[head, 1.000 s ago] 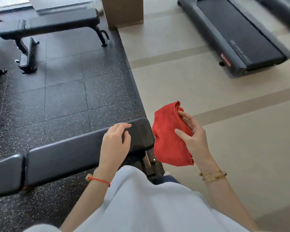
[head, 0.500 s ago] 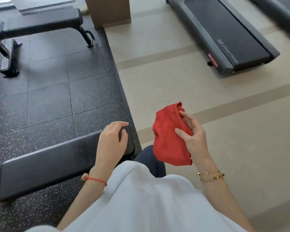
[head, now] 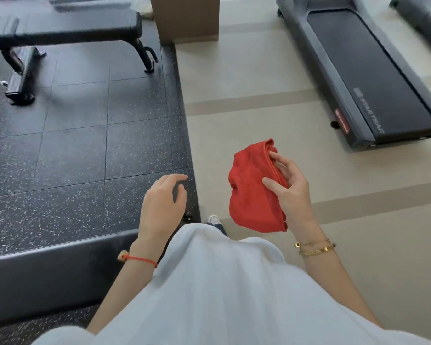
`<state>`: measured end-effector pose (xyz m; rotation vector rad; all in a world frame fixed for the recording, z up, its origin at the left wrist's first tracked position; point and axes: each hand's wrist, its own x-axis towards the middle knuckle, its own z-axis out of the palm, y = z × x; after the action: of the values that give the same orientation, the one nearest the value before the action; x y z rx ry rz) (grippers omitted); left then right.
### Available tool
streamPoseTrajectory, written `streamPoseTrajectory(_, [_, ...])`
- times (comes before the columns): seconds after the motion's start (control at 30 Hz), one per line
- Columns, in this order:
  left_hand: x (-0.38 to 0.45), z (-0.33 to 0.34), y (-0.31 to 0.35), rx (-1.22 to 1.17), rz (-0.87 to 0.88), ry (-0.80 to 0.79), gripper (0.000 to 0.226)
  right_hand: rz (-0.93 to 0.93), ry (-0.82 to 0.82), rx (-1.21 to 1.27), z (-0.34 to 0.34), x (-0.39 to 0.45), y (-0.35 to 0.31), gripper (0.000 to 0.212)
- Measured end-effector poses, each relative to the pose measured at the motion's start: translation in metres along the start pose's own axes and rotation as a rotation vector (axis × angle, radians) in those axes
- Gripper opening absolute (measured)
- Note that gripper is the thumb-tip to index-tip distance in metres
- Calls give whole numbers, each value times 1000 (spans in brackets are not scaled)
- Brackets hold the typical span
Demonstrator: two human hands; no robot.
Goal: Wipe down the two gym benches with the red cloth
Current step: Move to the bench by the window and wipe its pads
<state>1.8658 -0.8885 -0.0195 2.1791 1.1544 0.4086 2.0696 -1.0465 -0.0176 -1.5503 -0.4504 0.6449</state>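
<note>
My right hand (head: 290, 192) grips a folded red cloth (head: 254, 190) in the air over the beige floor, thumb on its face and fingers along its right edge. My left hand (head: 163, 205) hangs relaxed above the black rubber mat, holding nothing and apart from the near bench. The near black bench (head: 52, 272) lies low at the left, its right end hidden behind my arm and white shirt. A second black bench (head: 67, 28) stands at the far left on the mat.
A dark treadmill (head: 366, 78) lies at the right on the beige floor, with part of another at the top right corner. A brown pillar base (head: 184, 18) stands at top centre. The mat's edge (head: 184, 115) runs down the middle. My shoe tip (head: 213, 219) shows below.
My left hand has lifted off the end of the near bench and now hangs free. The view has shifted so the near bench sits lower and closer. The cloth stays in my right hand.
</note>
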Motion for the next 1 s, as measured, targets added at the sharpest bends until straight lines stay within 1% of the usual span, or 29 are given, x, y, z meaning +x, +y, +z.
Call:
streamPoseTrajectory(0.23, [122,-15,9,18,-32,104,26,22,-135,44,38,139,-23,50])
streamPoseTrajectory(0.33, [166,-24,8,35,-65,132,26,38,-155,65,60,187,-29,51])
streamPoseTrajectory(0.47, [230,-31,0,39,-101,178,25,65,-199,72,92,257,-35,51])
streamPoseTrajectory(0.63, [316,-31,-16,46,-146,235,25,47,-269,42,135,357,-47,52])
streamPoseTrajectory(0.73, [381,-36,-22,44,-179,279,25,45,-316,43,164,426,-60,51])
streamPoseTrajectory(0.87, [470,-51,-24,26,-236,346,25,44,-417,23,210,527,-86,50])
streamPoseTrajectory(1.0, [540,-69,-30,22,-302,381,26,33,-506,-2,263,607,-106,50])
